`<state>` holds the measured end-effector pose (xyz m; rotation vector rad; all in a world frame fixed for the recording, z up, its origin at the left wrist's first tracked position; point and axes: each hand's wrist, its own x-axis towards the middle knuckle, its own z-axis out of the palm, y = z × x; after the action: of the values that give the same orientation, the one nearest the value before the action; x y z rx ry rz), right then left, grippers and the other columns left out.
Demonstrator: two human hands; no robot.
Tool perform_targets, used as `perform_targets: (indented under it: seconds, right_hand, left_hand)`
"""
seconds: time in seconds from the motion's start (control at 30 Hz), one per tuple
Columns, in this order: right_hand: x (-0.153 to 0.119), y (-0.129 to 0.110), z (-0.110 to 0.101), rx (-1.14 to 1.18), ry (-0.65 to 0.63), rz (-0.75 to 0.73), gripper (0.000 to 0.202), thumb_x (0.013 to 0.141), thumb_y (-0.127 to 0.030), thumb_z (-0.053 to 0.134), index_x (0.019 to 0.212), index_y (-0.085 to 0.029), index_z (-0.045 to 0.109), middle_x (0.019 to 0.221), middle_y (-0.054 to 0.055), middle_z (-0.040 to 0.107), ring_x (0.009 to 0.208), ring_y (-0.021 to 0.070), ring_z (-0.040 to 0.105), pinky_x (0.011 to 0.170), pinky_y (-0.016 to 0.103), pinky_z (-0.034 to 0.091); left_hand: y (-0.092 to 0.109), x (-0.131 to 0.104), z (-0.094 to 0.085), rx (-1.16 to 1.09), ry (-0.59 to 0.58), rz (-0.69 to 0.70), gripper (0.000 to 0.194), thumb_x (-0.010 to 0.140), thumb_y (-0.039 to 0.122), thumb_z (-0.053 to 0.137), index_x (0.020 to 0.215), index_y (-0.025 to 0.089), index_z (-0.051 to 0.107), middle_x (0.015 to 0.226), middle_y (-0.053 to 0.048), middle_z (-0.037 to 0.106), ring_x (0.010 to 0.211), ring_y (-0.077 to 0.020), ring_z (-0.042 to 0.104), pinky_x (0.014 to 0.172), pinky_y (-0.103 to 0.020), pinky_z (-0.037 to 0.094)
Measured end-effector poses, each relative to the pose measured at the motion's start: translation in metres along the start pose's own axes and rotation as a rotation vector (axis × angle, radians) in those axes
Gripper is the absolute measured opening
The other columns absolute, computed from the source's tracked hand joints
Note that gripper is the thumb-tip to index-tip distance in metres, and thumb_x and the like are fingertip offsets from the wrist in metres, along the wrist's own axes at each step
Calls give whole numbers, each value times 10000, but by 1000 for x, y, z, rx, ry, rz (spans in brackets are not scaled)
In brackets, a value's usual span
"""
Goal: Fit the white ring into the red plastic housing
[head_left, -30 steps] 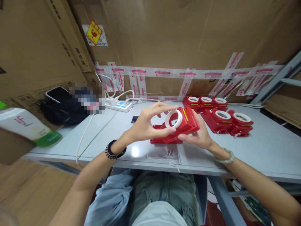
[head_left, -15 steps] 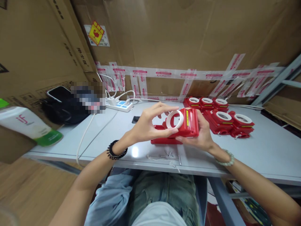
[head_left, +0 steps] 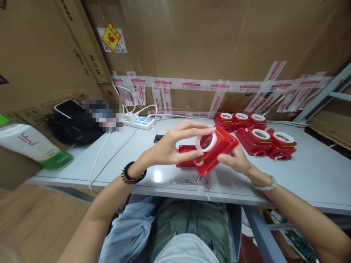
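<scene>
Both forearms are left bare. A black beaded bracelet (head_left: 133,172) is worn on the left wrist, a pale green beaded bracelet (head_left: 265,183) on the right. A light blue shirt (head_left: 128,233) and grey-green jeans (head_left: 192,219) are worn.

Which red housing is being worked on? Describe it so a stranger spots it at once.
On the grey table, finished red housings sit in a cluster at the back right. The one meant, the held housing, is lifted and tilted between the left hand and right hand, fingers on its white ring.

red housing (head_left: 219,148) | tilted, held above table | white ring (head_left: 205,143) on top
</scene>
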<state>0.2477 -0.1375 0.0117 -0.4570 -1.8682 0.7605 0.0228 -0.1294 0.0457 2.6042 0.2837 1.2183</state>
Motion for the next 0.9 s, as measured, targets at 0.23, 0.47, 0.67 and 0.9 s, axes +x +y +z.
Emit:
perform_targets:
  seconds: [0.23,0.47,0.67,0.9]
  right_hand:
    - [-1,3,1,258,-71,175,325,774,-485,696,947,-215,638,784,6,673,684,143,627,641,267,533]
    - [1,-4,3,180,-58,174,350,742,-488,722,907,-209,590,771,5,655,655,136,606,626,274,545]
    - [4,-3,3,93,-33,116,331,701,-452,752,852,-216,575,752,-10,613,637,127,570,622,276,540]
    - [4,-6,5,128,-35,122,355,710,-501,735,851,-214,582,732,-5,618,611,127,571,582,271,539]
  left_hand:
    - [1,0,-2,-80,-91,-9,555,878,290,643,1405,311,471,1504,-89,425,1369,-292,424,1109,-460,389]
    - [2,2,9,-22,82,-123,576,795,438,716,1317,257,555,1207,-100,596,1111,-239,553,928,-401,504]
    - [2,1,6,-4,82,-65,513,801,326,720,1294,265,594,1175,-98,625,1082,-229,584,936,-401,502]
    - [-2,1,6,-72,121,-30,556,772,339,757,1300,269,596,1177,-100,631,1082,-228,583,905,-367,512]
